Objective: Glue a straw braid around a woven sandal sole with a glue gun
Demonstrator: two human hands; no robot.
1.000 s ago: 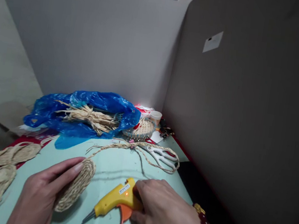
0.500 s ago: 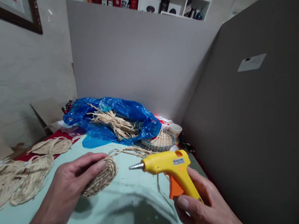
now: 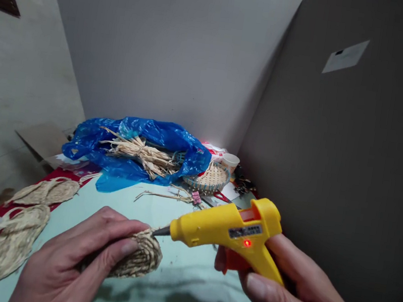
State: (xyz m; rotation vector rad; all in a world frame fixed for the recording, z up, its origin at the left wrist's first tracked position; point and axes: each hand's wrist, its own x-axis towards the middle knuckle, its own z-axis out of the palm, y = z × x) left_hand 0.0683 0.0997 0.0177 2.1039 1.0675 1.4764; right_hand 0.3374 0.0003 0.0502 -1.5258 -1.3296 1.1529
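Observation:
My left hand (image 3: 86, 250) pinches a coiled braided-straw sole (image 3: 141, 257) between thumb and fingers, holding it above the table; the hand covers its left part. In my right hand (image 3: 280, 282) is a yellow hot glue gun (image 3: 209, 224) with a red light glowing on its side. My fingers are wrapped round its handle, at the orange trigger. The gun's dark metal nozzle points left, and its tip meets the upper edge of the coil by my left fingertips.
Several woven straw slippers (image 3: 16, 240) lie along the left. Behind stand a blue plastic bag (image 3: 86, 140) with dry straw (image 3: 141, 152), a shallow woven basket (image 3: 208, 178) and a paper cup (image 3: 230, 161). A pink clip (image 3: 196, 198) and red-handled scissors (image 3: 222, 197) lie nearer. Grey panels (image 3: 170, 51) enclose the table.
The glue gun has come closer and its nozzle now reaches the straw coil, where before there was a gap. The coil is turned differently in my left hand. The view has tilted down.

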